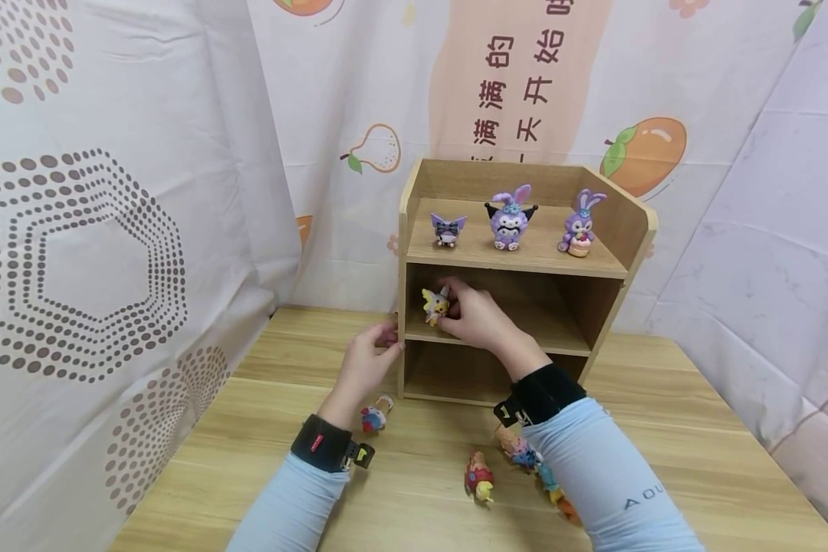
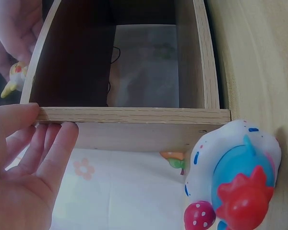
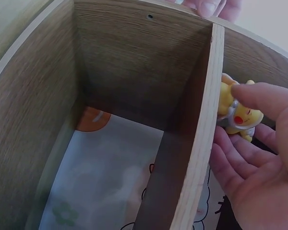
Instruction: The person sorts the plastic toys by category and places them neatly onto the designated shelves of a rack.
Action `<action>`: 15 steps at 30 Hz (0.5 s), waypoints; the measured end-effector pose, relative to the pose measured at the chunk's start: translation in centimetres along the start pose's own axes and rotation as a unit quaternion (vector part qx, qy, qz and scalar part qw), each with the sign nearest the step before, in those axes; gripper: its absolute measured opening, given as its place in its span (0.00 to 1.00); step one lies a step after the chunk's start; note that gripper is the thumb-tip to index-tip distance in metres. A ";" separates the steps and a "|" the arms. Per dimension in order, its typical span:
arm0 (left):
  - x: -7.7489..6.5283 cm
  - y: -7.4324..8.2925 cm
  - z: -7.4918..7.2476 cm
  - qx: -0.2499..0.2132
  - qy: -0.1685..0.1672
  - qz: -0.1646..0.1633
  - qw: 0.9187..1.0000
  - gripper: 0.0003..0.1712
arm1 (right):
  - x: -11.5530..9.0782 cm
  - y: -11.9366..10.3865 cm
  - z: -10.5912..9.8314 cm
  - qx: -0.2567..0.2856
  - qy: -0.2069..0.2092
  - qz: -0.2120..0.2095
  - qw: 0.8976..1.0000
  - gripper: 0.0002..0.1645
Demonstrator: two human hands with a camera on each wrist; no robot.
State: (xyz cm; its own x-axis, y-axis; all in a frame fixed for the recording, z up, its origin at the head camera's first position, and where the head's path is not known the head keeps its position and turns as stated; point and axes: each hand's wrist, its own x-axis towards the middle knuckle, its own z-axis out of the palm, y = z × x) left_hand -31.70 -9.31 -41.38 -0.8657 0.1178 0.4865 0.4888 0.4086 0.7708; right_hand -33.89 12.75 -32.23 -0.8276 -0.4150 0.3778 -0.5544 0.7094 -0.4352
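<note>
My right hand (image 1: 481,313) pinches a small yellow and grey figurine (image 1: 435,305) at the left of the wooden shelf's middle compartment. In the right wrist view, thumb and fingers hold the yellow figurine (image 3: 240,112) beside a shelf board. My left hand (image 1: 370,360) is at the left side panel of the wooden shelf (image 1: 402,307). Its thumb lies on the panel's front edge and its fingers touch the outer face, as the left wrist view shows. Near that wrist, a white, blue and red figurine (image 2: 245,187) lies on the table.
On the top board stand a small purple figurine (image 1: 448,229), a purple figurine with black horns (image 1: 509,218) and a purple rabbit figurine with a cake (image 1: 579,224). A red and yellow figurine (image 1: 479,477) and several others (image 1: 524,454) lie on the table (image 1: 400,498), some partly behind the right forearm.
</note>
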 end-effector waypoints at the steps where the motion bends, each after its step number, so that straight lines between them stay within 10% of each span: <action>1: 0.0 0.0 0.0 0.000 0.000 0.000 1.000 0.17 | 0.0 0.0 0.0 -0.003 0.000 0.000 1.000 0.36; 15: 0.0 0.2 -0.1 0.000 0.002 -0.001 1.000 0.16 | -0.1 -0.3 0.3 -0.020 0.002 0.023 1.000 0.31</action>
State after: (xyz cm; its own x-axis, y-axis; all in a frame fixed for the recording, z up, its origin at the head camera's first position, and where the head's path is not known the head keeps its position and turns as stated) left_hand -31.60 -9.29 -41.26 -0.8666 0.1139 0.4858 0.4865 0.4087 0.7722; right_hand -33.64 12.39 -32.36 -0.8514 -0.3793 0.3622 -0.5123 0.7497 -0.4190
